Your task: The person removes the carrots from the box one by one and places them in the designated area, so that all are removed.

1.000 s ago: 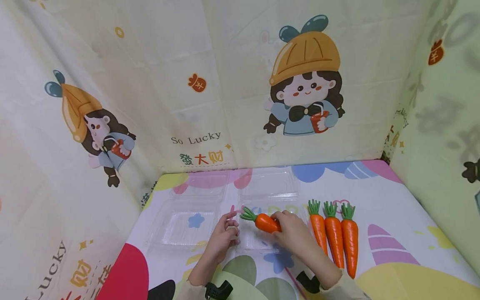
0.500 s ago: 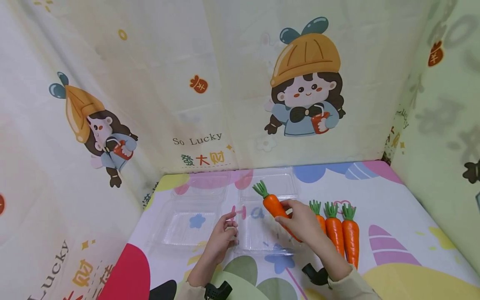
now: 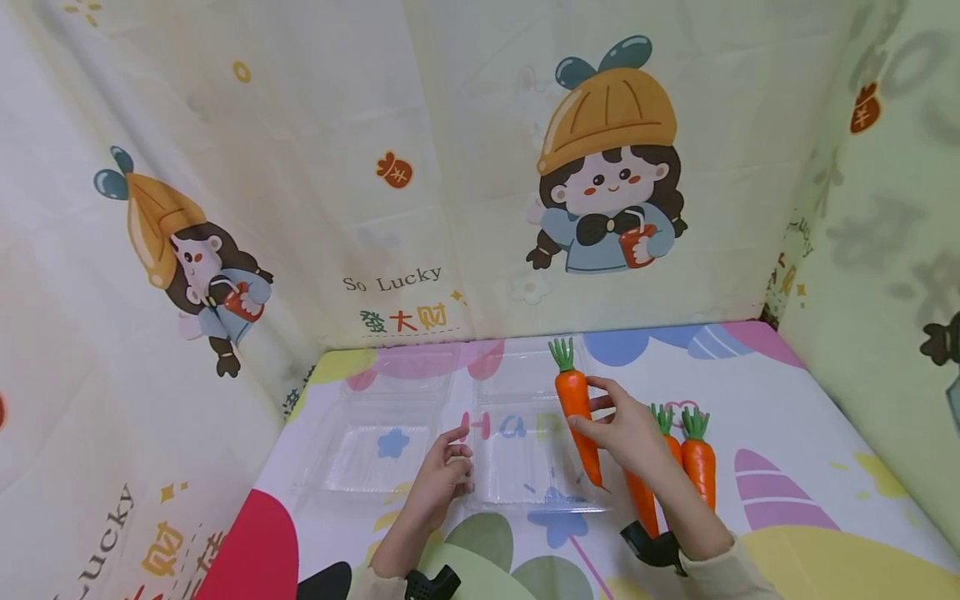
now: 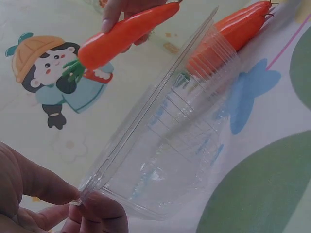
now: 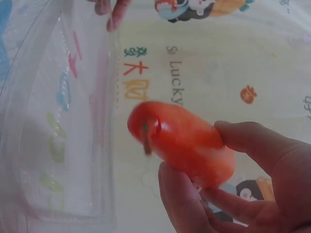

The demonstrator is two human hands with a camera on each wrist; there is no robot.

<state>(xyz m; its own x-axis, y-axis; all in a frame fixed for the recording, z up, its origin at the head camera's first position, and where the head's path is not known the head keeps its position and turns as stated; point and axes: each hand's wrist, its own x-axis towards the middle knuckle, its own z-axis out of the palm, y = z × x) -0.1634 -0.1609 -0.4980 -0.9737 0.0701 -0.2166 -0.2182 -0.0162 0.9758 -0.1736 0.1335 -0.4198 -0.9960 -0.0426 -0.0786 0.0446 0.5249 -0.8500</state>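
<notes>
My right hand (image 3: 628, 429) pinches an orange toy carrot (image 3: 573, 398) between thumb and fingers, raised above the right side of a transparent plastic clamshell box (image 3: 517, 477). Its green leafy top points up and away, its thin tip down toward me. In the right wrist view that tip faces the camera. At the box's left edge, my left hand (image 3: 435, 483) grips the rim between thumb and fingers, as the left wrist view shows close up. The box stands open with its lid (image 3: 525, 371) laid back behind it.
Left of my left hand lies a second transparent clamshell box (image 3: 345, 475), also open. Right of the boxes, three more toy carrots (image 3: 701, 467) lie side by side, partly behind my right forearm. Printed cloth walls (image 3: 480, 208) enclose the table's back and sides.
The carrot has risen from low over the box, shifted right and swung from leaves pointing left to nearly upright. My right hand went with it; my left hand stays at the box's rim.
</notes>
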